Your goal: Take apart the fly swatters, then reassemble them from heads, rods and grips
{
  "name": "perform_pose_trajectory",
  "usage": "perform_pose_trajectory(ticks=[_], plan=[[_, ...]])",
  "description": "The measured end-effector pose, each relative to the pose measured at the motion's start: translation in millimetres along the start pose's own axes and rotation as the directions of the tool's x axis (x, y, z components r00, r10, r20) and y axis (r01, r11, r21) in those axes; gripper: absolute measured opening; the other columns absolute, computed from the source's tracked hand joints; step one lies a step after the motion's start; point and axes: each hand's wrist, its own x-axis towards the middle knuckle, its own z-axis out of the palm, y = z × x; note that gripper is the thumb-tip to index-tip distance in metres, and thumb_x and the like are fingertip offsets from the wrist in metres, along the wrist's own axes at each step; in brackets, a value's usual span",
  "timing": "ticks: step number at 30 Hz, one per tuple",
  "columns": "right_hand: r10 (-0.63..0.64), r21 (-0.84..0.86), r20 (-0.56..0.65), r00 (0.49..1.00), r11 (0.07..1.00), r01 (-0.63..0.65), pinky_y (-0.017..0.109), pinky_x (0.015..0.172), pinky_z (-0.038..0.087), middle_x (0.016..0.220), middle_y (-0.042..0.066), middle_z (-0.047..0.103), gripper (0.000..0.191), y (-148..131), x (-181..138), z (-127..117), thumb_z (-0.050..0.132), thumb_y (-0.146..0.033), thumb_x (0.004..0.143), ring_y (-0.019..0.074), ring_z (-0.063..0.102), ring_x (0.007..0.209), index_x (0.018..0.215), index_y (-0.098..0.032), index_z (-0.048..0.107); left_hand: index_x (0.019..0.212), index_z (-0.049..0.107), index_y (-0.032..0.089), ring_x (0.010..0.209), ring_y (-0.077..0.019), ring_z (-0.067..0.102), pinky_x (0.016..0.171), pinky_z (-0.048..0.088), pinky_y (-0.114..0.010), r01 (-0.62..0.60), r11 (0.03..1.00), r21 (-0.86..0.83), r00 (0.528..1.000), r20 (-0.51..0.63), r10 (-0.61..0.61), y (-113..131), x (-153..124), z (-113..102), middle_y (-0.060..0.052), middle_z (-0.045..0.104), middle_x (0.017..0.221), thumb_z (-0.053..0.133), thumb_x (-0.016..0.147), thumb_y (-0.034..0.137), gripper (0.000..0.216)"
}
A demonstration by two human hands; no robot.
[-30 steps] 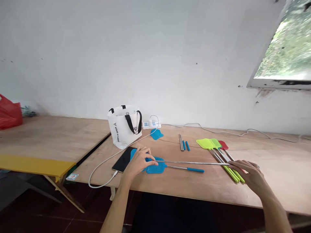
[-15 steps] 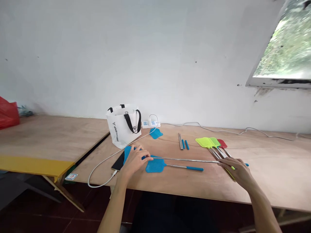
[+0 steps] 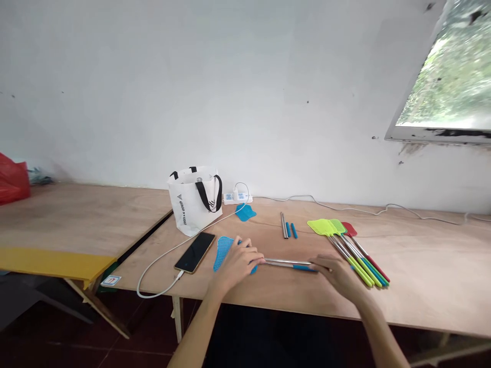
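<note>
My left hand (image 3: pixel 238 260) grips the neck of a blue fly swatter, whose mesh head (image 3: pixel 222 250) sticks out to the left of my fingers, tilted above the wooden table (image 3: pixel 422 286). The swatter's steel rod (image 3: pixel 286 261) runs right, short and collapsed, to my right hand (image 3: pixel 333 273), which is closed on its far end. A second blue swatter lies just beneath; its blue grip (image 3: pixel 305 267) shows between my hands and its head is mostly hidden by my left hand.
A black phone (image 3: pixel 195 245) on a white cable lies left of my left hand, with a white tote bag (image 3: pixel 195 199) and power strip (image 3: pixel 235 196) behind. A loose blue head (image 3: pixel 245 212), spare rods and grips (image 3: pixel 287 228), and finished green and red swatters (image 3: pixel 347 240) lie further back.
My right hand has slid left toward my left hand and the long steel rod has shortened. My left hand moved right, off the phone, carrying the blue head.
</note>
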Motion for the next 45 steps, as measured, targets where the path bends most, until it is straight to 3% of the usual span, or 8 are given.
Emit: perform_pose_trajectory(ticks=[3, 7, 16, 23, 26, 36, 41, 45], plan=[[-0.062, -0.005, 0.007, 0.998, 0.998, 0.062, 0.028, 0.063, 0.046, 0.077, 0.005, 0.070, 0.045, -35, 13, 27, 0.043, -0.053, 0.105, 0.0192, 0.063, 0.066, 0.091, -0.024, 0.075, 0.089, 0.076, 0.026, 0.084, -0.0201, 0.050, 0.082, 0.030, -0.039, -0.028, 1.000, -0.007, 1.000, 0.008, 0.028, 12, 7, 13, -0.002, 0.071, 0.077, 0.046, 0.107, 0.036, 0.037], [-0.087, -0.053, -0.059, 0.995, 0.995, 0.084, 0.027, 0.062, 0.041, 0.072, 0.004, 0.067, 0.049, -51, 17, 48, 0.038, -0.049, 0.107, 0.0183, 0.062, 0.064, 0.080, -0.023, 0.070, 0.087, 0.076, 0.025, 0.084, -0.0200, 0.051, 0.081, 0.030, -0.040, -0.044, 0.999, -0.015, 0.999, 0.015, 0.045, 14, 7, 17, -0.002, 0.073, 0.079, 0.050, 0.106, 0.036, 0.033], [-0.103, -0.052, -0.091, 0.991, 0.994, 0.098, 0.027, 0.061, 0.041, 0.069, 0.003, 0.067, 0.049, -62, 18, 55, 0.036, -0.040, 0.109, 0.0177, 0.063, 0.063, 0.075, -0.023, 0.067, 0.087, 0.078, 0.026, 0.086, -0.0212, 0.053, 0.083, 0.033, -0.042, -0.032, 0.999, -0.024, 0.999, 0.004, 0.032, 28, 9, 23, -0.003, 0.074, 0.080, 0.054, 0.104, 0.035, 0.030], [-0.084, -0.012, 0.034, 0.996, 0.996, 0.085, 0.027, 0.067, 0.048, 0.089, 0.003, 0.075, 0.036, -62, 15, 47, 0.038, -0.038, 0.108, 0.0202, 0.071, 0.078, 0.107, -0.028, 0.073, 0.092, 0.080, 0.029, 0.088, -0.0205, 0.056, 0.086, 0.034, -0.040, 0.027, 0.989, -0.148, 0.999, 0.035, -0.022, 23, 9, 28, 0.000, 0.077, 0.086, 0.059, 0.101, 0.043, 0.026], [-0.061, -0.010, 0.074, 0.995, 0.998, 0.062, 0.026, 0.069, 0.048, 0.093, 0.002, 0.076, 0.035, -62, 14, 45, 0.039, -0.037, 0.108, 0.0204, 0.071, 0.081, 0.107, -0.030, 0.073, 0.090, 0.081, 0.029, 0.089, -0.0204, 0.056, 0.086, 0.035, -0.038, 0.075, 0.978, -0.192, 0.997, 0.045, -0.068, 24, 9, 30, 0.000, 0.077, 0.086, 0.061, 0.099, 0.046, 0.027], [-0.021, -0.151, -0.078, 0.997, 0.989, 0.009, 0.031, 0.070, 0.050, 0.081, 0.004, 0.074, 0.046, -3, 1, 0, 0.038, -0.049, 0.106, 0.0220, 0.069, 0.076, 0.091, -0.027, 0.076, 0.089, 0.082, 0.029, 0.088, -0.0183, 0.057, 0.087, 0.036, -0.034, 0.166, 0.968, -0.188, 0.986, 0.037, -0.162, -27, -5, 10, -0.001, 0.071, 0.083, 0.061, 0.099, 0.046, 0.029], [0.014, -0.164, -0.046, 0.999, 0.986, -0.021, 0.031, 0.066, 0.050, 0.082, 0.003, 0.073, 0.045, 20, -7, -15, 0.043, -0.054, 0.104, 0.0209, 0.067, 0.075, 0.087, -0.028, 0.076, 0.091, 0.081, 0.028, 0.086, -0.0177, 0.056, 0.086, 0.035, -0.035, 0.075, 0.983, -0.165, 0.997, 0.027, -0.071, -24, -4, 7, 0.001, 0.073, 0.083, 0.057, 0.102, 0.043, 0.030], [0.011, -0.186, -0.116, 0.993, 0.982, -0.033, 0.034, 0.073, 0.052, 0.093, 0.003, 0.076, 0.045, 41, -20, -27, 0.045, -0.061, 0.101, 0.0233, 0.070, 0.086, 0.094, -0.031, 0.077, 0.090, 0.079, 0.027, 0.087, -0.0178, 0.056, 0.087, 0.034, -0.035, 0.025, 0.989, -0.149, 1.000, 0.008, -0.024, -20, -5, -2, 0.002, 0.075, 0.081, 0.055, 0.103, 0.041, 0.030]])
